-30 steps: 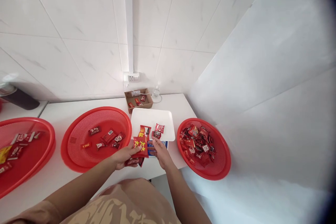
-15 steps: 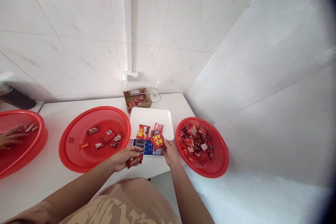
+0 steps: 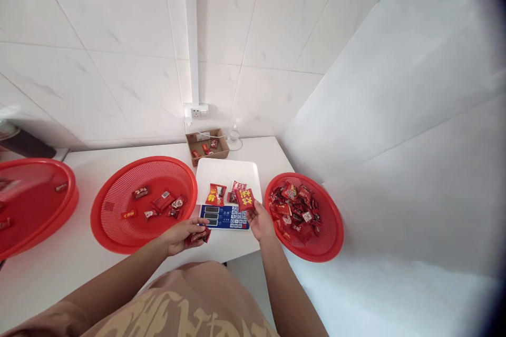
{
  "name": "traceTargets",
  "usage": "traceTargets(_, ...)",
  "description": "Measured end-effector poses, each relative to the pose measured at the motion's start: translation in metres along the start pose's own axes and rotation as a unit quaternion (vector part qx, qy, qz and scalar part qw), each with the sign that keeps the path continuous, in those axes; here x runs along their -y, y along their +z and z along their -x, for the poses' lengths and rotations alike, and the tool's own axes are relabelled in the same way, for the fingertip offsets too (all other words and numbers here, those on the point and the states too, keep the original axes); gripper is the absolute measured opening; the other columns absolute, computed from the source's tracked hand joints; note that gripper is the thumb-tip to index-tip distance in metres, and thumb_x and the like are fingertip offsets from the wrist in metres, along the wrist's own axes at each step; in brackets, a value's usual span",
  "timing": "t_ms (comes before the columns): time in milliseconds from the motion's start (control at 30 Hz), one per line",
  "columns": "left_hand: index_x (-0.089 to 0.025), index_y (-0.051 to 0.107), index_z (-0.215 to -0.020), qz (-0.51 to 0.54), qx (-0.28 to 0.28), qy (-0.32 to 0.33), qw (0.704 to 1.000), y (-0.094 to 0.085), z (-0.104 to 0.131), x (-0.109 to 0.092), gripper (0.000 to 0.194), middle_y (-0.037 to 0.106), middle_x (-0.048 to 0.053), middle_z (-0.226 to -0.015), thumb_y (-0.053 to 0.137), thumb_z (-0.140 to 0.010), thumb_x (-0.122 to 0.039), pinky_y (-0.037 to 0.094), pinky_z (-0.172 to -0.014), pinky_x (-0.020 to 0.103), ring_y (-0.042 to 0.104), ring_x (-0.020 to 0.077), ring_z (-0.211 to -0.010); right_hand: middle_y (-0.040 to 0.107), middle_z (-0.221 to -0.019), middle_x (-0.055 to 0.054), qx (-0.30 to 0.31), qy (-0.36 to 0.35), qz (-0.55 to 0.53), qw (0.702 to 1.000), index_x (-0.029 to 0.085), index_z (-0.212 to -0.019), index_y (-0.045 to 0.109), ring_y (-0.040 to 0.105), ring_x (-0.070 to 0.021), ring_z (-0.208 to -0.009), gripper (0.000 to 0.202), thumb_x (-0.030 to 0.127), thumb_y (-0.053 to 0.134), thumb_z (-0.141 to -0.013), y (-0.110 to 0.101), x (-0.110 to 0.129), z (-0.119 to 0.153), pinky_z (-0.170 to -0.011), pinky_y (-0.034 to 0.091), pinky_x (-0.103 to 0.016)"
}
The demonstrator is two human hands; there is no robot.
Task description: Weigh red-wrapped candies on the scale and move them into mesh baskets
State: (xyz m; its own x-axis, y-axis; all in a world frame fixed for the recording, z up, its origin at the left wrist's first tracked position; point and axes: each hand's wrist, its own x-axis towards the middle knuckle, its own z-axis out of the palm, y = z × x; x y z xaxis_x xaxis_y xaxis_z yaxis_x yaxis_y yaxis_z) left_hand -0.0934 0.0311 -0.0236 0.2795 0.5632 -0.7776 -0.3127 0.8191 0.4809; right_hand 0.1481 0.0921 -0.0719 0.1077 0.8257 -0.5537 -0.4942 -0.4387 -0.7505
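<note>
In the head view my right hand (image 3: 261, 221) pinches a red snack packet (image 3: 245, 199) with yellow characters, held over the front edge of the scale's white pan (image 3: 227, 171). Behind it, partly covered, lie a few more red packets (image 3: 239, 186), and a red and yellow packet (image 3: 215, 195) rests to their left on the pan. My left hand (image 3: 182, 236) is closed around dark red snack packets (image 3: 200, 237), just in front of the scale's blue keypad panel (image 3: 225, 217). How many it holds I cannot tell.
A red basket (image 3: 336, 221) heaped with packets stands right of the scale. Left of it, another red basket (image 3: 98, 221) holds several packets; a third (image 3: 71, 195) is farther left. Behind the scale sit a cardboard box (image 3: 192, 142) with packets and a cable by the socket (image 3: 196, 112).
My right hand has moved slightly right with its packet, uncovering more of the keypad. My left hand has drawn a little left with its packets. Another person's hand has left the far-left basket.
</note>
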Motion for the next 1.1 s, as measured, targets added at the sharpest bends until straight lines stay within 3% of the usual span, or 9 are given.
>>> traceTargets(133,-0.019,0.058,-0.09,0.01,-0.025,-0.02,0.999,-0.001,0.005,-0.002,0.031,0.065,0.0,-0.07,0.074,-0.065,-0.027,0.044,-0.047,0.017,0.061,0.0109,-0.061,0.069,-0.084,-0.003,-0.033,-0.04,0.038,0.998,0.023,-0.085,0.061,0.064,-0.0175,-0.076,0.03,0.045,0.068,-0.066,-0.046,0.014,0.005,-0.062,0.053,-0.029)
traceTargets(267,-0.019,0.06,-0.084,-0.002,-0.048,-0.036,0.998,0.0,0.006,-0.004,0.031,0.057,-0.004,-0.059,0.075,-0.062,-0.035,0.033,-0.037,0.013,0.054,0.0077,-0.051,0.068,-0.096,-0.006,-0.149,-0.112,0.158,0.97,0.021,-0.096,0.064,0.063,-0.0211,-0.086,0.04,0.05,0.061,-0.068,-0.104,0.052,0.008,-0.068,0.051,-0.032)
traceTargets(367,-0.019,0.06,-0.082,0.0,-0.025,-0.031,0.999,0.002,0.004,-0.004,0.034,0.051,-0.006,-0.054,0.074,-0.061,-0.041,0.025,-0.034,0.013,0.047,0.0062,-0.046,0.067,-0.099,-0.009,-0.238,-0.155,0.368,0.885,0.02,-0.097,0.066,0.061,-0.0237,-0.09,0.041,0.05,0.051,-0.073,-0.147,0.079,0.005,-0.075,0.047,-0.034)
traceTargets(467,-0.019,0.061,-0.084,-0.017,-0.027,-0.025,0.999,0.005,0.003,-0.004,0.038,0.048,-0.006,-0.053,0.073,-0.059,-0.045,0.022,-0.034,0.014,0.042,0.0056,-0.043,0.067,-0.095,-0.011,-0.259,-0.153,0.505,0.809,0.019,-0.092,0.069,0.059,-0.0261,-0.093,0.033,0.039,0.051,-0.073,-0.172,0.091,-0.005,-0.081,0.043,-0.037)
traceTargets(567,-0.019,0.061,-0.082,-0.048,-0.067,-0.019,0.996,0.007,0.004,-0.004,0.04,0.051,-0.005,-0.055,0.073,-0.057,-0.048,0.024,-0.035,0.015,0.042,0.006,-0.043,0.066,-0.099,-0.011,-0.232,-0.154,0.539,0.795,0.019,-0.095,0.069,0.058,-0.0259,-0.1,0.03,0.028,0.055,-0.07,-0.174,0.088,-0.02,-0.087,0.04,-0.036)
traceTargets(733,-0.016,0.06,-0.073,-0.121,-0.176,-0.023,0.977,0.001,-0.001,0.0,0.045,0.055,0.0,-0.056,0.068,-0.06,-0.058,0.034,-0.037,0.018,0.049,0.0098,-0.047,0.064,-0.112,-0.01,-0.17,-0.143,0.563,0.796,0.018,-0.115,0.059,0.059,-0.0209,-0.102,0.042,0.025,0.052,-0.075,-0.151,0.066,-0.051,-0.086,0.042,-0.031)
traceTargets(867,-0.02,0.057,-0.085,-0.095,-0.221,0.002,0.971,-0.004,-0.003,0.001,0.041,0.065,0.001,-0.082,0.069,-0.063,-0.053,0.041,-0.042,0.016,0.052,0.0067,-0.05,0.069,-0.1,-0.007,-0.125,-0.11,0.593,0.787,0.017,-0.102,0.066,0.062,-0.0173,-0.09,0.031,0.02,0.046,-0.078,-0.141,0.054,-0.065,-0.078,0.045,-0.024)
traceTargets(967,-0.022,0.058,-0.089,-0.053,-0.25,-0.003,0.967,-0.007,-0.001,-0.004,0.036,0.066,0.002,-0.088,0.069,-0.067,-0.047,0.041,-0.041,0.014,0.052,0.0051,-0.05,0.069,-0.095,-0.007,-0.128,-0.09,0.625,0.765,0.017,-0.096,0.068,0.062,-0.0182,-0.088,0.03,0.016,0.045,-0.077,-0.145,0.057,-0.069,-0.078,0.044,-0.025)
traceTargets(1100,-0.024,0.061,-0.097,-0.044,-0.25,-0.006,0.967,-0.007,0.002,-0.01,0.035,0.066,0.002,-0.088,0.067,-0.069,-0.044,0.045,-0.045,0.015,0.054,0.0065,-0.052,0.057,-0.122,-0.012,-0.16,-0.11,0.662,0.724,0.015,-0.12,0.056,0.05,-0.0217,-0.114,0.044,0.012,0.04,-0.079,-0.158,0.073,-0.076,-0.095,0.035,-0.028)
